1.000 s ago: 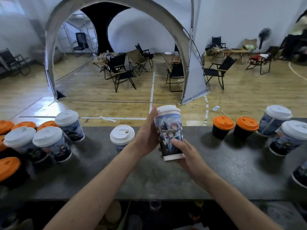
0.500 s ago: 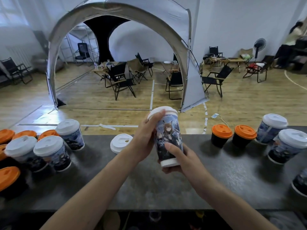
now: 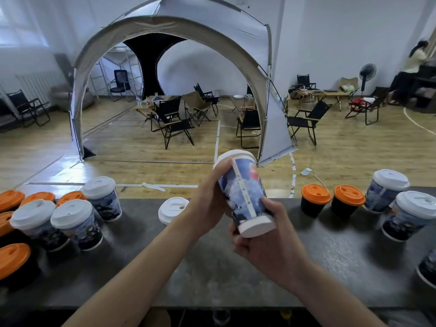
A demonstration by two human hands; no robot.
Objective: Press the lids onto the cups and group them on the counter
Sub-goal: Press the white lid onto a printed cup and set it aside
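Observation:
A tall printed paper cup (image 3: 243, 194) with a white lid is held above the dark counter (image 3: 212, 267), tilted with its base toward me. My left hand (image 3: 207, 204) grips its upper side near the lid. My right hand (image 3: 266, 241) grips it round the base. A lidded white-topped cup (image 3: 173, 210) stands just left of my left hand, mostly hidden by it. Lidded printed cups (image 3: 75, 223) and orange-lidded black cups (image 3: 11, 260) are grouped at the left.
At the right stand two orange-lidded black cups (image 3: 316, 200) and printed white-lidded cups (image 3: 405, 215); another cup (image 3: 428, 267) is cut off by the right edge. Beyond the counter lies a wooden floor with a tent and folding chairs. A person stands far right.
The held cup has risen off the counter and tilted, its base swinging toward me. Both hands rose with it, and the camera view lifted.

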